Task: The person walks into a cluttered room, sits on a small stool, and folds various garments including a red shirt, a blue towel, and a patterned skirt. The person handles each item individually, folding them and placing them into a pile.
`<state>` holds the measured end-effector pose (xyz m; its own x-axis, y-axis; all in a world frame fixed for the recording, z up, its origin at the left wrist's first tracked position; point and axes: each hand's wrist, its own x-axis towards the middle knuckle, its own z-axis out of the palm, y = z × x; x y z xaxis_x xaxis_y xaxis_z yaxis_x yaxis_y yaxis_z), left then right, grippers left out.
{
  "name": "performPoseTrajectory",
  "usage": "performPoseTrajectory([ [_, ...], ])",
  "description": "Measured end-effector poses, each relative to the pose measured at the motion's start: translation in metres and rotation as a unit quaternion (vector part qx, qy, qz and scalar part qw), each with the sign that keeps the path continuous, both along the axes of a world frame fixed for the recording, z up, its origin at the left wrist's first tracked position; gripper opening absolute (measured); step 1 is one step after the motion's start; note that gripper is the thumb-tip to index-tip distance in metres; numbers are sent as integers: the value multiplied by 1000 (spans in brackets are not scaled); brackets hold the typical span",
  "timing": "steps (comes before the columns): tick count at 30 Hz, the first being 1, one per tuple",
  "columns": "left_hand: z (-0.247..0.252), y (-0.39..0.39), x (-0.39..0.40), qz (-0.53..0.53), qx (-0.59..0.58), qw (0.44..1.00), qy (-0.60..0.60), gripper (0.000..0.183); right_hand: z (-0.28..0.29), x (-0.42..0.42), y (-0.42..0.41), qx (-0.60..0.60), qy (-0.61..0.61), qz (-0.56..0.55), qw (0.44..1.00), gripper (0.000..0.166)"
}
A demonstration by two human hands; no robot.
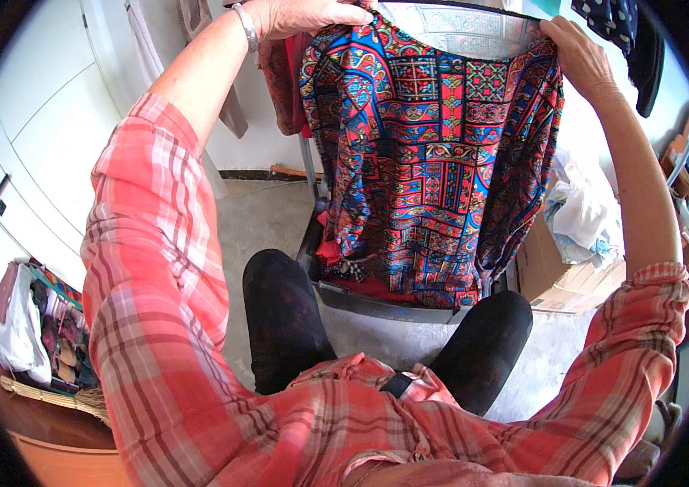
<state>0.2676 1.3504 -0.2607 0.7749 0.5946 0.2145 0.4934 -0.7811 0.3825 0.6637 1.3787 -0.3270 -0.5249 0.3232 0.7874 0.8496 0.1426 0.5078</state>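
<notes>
A multicoloured patterned long-sleeved top [436, 158] hangs spread out before me. My left hand [308, 17] pinches its left shoulder near the neckline, and my right hand [579, 58] grips its right shoulder. The top's lower part hangs over a dark open suitcase or bin [381, 304], whose front edge lies between my knees. Red and dark cloth [353, 283] lies inside it. The hanging top hides much of that container.
On the right stands a cardboard box [542, 268] with a white plastic bag [579, 207] on it. Clothes hang along the wall. At the far left, a rack of shoes [64, 341] stands beside a straw broom [46, 389] and a white door [46, 103].
</notes>
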Motion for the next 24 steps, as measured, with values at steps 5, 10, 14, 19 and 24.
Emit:
performPoseTrajectory([
  [5,0,7,-3,-88,-40,995,-26,17,-5,4,5,28,60,6,998,30],
  [10,4,7,-22,-73,-180,978,-75,28,1,-27,-19,-32,92,37,995,27],
  [14,6,11,-21,-108,-135,983,-52,39,2,-32,-21,-48,102,46,993,24],
  [19,6,-6,-12,4,-121,991,-64,23,4,-28,-16,-26,67,50,996,21],
  [24,9,-7,-13,-54,-78,995,-30,32,4,-29,-16,-36,91,70,993,21],
])
